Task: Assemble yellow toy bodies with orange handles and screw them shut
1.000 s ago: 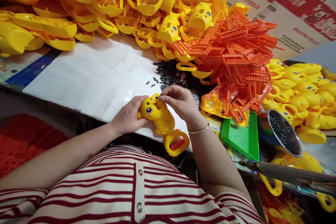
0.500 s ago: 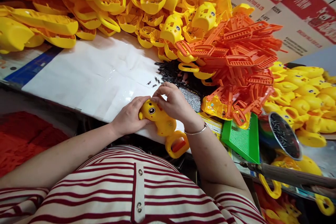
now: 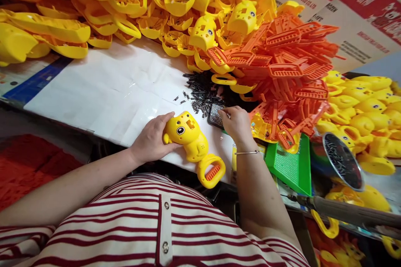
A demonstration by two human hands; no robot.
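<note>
We have left hand [image 3: 154,138] part-curled, thumb and fingers gripping head of yellow animal toy [image 3: 196,144], face up at table's [image 3: 103,91] near edge, looped handle toward us. Our right hand [image 3: 235,122] at small black tray [image 3: 214,124] of metal bits, fingers bunched; whether they pinch anything, we cannot tell. Beside tray, black pieces [image 3: 202,94] scattered; beyond, orange levers [image 3: 285,71] heaped against yellow shells [image 3: 181,2].
</note>
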